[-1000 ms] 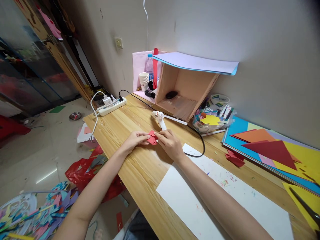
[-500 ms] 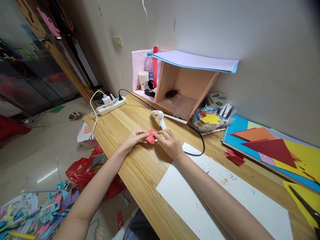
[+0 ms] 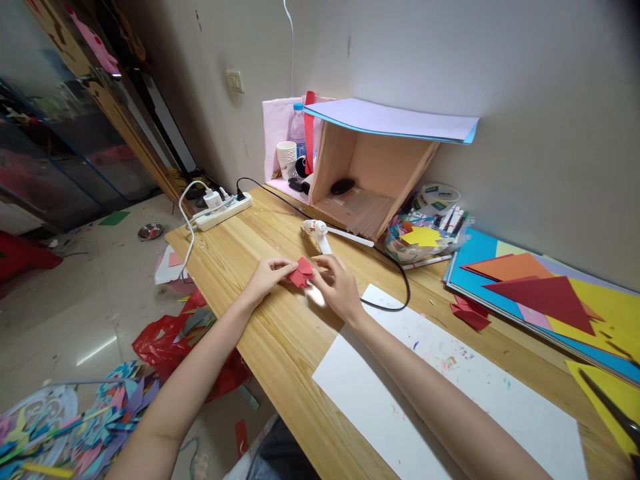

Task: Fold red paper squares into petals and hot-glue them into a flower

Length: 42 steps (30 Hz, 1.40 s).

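Observation:
Above the wooden table, a small folded red paper piece is held between my two hands. My left hand pinches its left side with thumb and fingers. My right hand has thumb and forefinger closed at the paper's right edge; the fingertips partly hide that edge. Just behind them lies a white glue gun, its handle partly covered by my right hand. More folded red pieces rest further right on the table.
A white sheet lies under my right forearm. Coloured papers and scissors are at the right. Behind stand an open box and a basket of pens. A power strip sits at the left corner; a black cable loops across.
The red paper piece has turned slightly between the fingers. My right hand has shifted a little, its fingers moving from over the paper to its right edge.

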Available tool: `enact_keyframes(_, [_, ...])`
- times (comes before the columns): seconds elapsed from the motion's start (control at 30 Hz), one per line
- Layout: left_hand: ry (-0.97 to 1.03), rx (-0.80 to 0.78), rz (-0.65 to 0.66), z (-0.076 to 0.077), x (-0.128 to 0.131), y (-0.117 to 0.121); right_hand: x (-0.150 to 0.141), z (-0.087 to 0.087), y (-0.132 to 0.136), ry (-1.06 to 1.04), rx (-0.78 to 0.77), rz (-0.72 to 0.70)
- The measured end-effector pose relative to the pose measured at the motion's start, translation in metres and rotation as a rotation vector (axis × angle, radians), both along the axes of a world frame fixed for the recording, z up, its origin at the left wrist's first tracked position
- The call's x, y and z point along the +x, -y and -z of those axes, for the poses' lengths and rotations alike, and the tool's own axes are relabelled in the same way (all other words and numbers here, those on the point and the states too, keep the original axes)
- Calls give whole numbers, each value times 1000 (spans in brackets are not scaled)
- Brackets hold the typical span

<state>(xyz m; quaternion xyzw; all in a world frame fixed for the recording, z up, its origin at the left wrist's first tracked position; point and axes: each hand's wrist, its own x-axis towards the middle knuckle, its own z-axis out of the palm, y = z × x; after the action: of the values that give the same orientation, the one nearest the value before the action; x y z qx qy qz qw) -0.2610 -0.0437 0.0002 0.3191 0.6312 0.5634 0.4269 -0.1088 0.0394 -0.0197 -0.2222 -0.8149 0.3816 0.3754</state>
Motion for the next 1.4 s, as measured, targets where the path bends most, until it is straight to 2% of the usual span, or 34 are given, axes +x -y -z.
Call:
enact_keyframes(0.1, [-36, 20, 33, 1, 1, 1, -5, 4, 1, -14, -377, -40])
enact_keyframes(0.2, [-93, 41, 64, 2, 2, 1, -9, 6, 0, 7, -519, -89])
enact_keyframes(0.37, [-144, 73, 106, 2, 3, 1, -10, 1, 0, 47, -481, -68])
enact_keyframes(0.77, [-156, 47, 92, 2, 3, 2, -9, 7, -2, 48, -551, -132])
enact_keyframes(0.93, [-199, 45, 65, 3, 2, 2, -8, 5, -3, 31, -575, -167])
enact_keyframes(1.17, [-153, 19, 27, 0, 2, 2, -8, 8, -5, 2, -641, -213])
enact_keyframes(1.4, [-169, 31, -13, -1, 2, 1, -6, -2, -4, 8, -691, -224])
